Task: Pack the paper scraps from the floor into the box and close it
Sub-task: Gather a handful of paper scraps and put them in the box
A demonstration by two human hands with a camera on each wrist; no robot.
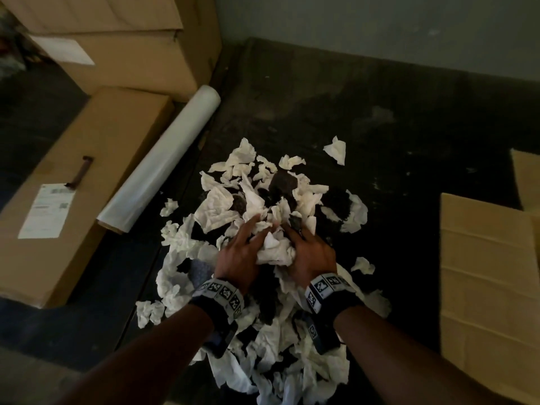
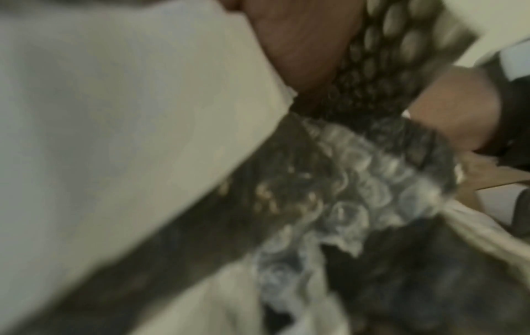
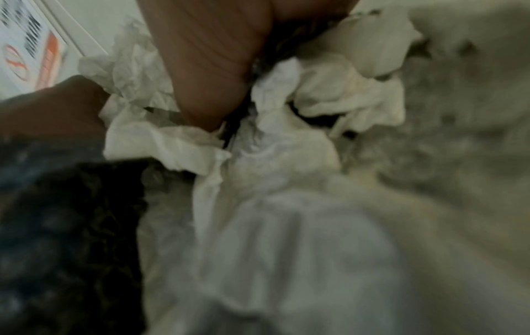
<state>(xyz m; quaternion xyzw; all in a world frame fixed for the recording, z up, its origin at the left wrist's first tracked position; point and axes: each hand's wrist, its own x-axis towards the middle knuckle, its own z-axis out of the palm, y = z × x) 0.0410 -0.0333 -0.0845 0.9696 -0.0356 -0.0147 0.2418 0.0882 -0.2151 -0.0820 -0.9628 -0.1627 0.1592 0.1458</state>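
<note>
A heap of crumpled white paper scraps (image 1: 222, 206), mixed with dark bubble wrap pieces (image 1: 282, 182), lies on the dark floor. My left hand (image 1: 251, 232) and right hand (image 1: 295, 232) press toward each other on top of the heap. Their fingers lie fairly straight, and a clump of white paper (image 1: 274, 249) is squeezed between the palms. The blurred left wrist view shows bubble wrap (image 2: 358, 192) under the palm. In the right wrist view a finger (image 3: 206, 68) pushes into white paper (image 3: 329, 95). The cardboard box (image 1: 485, 273) stands at the right edge with its flaps open.
A roll of clear stretch film (image 1: 163, 159) lies left of the heap beside a long brown carton (image 1: 81, 182). Larger cartons (image 1: 117, 39) are stacked at the back left. One stray scrap (image 1: 336, 150) lies apart on the bare floor behind the heap.
</note>
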